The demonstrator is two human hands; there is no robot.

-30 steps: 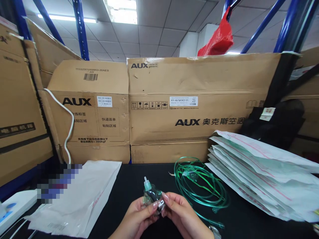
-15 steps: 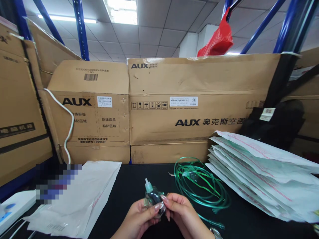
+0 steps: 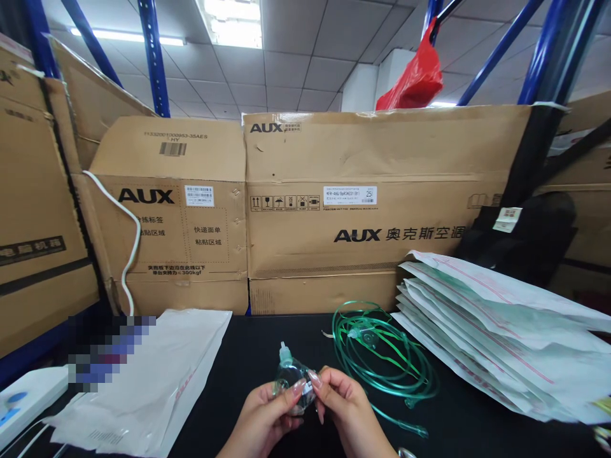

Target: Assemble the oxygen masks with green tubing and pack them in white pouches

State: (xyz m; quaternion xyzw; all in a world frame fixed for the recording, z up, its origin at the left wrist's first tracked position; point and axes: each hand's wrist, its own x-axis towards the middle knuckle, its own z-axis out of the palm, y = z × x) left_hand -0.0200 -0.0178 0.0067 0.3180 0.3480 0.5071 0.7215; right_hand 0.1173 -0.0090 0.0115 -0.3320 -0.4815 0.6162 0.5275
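Observation:
A clear oxygen mask (image 3: 298, 370) with a pale green connector (image 3: 285, 354) pointing up sits between my two hands, above the black table. My left hand (image 3: 267, 416) is closed around its lower left side, thumb on top. At the mask's right edge, my right hand (image 3: 347, 407) pinches a small shiny strip that looks like the nose clip. Just right of my hands lies a coil of green tubing (image 3: 382, 381). A clear piece with a green connector (image 3: 366, 336) rests inside the coil.
White plastic mailing bags (image 3: 487, 337) are stacked at the right. Another white bag (image 3: 157, 369) lies at the left, beside a white power strip (image 3: 35, 394). Cardboard boxes (image 3: 305, 254) wall off the back of the black table (image 3: 258, 331). A red bag (image 3: 413, 79) hangs above.
The mask has turned slightly in my hands, and my right fingers have shifted a little along its edge. Both hands keep hold. The view has moved slightly.

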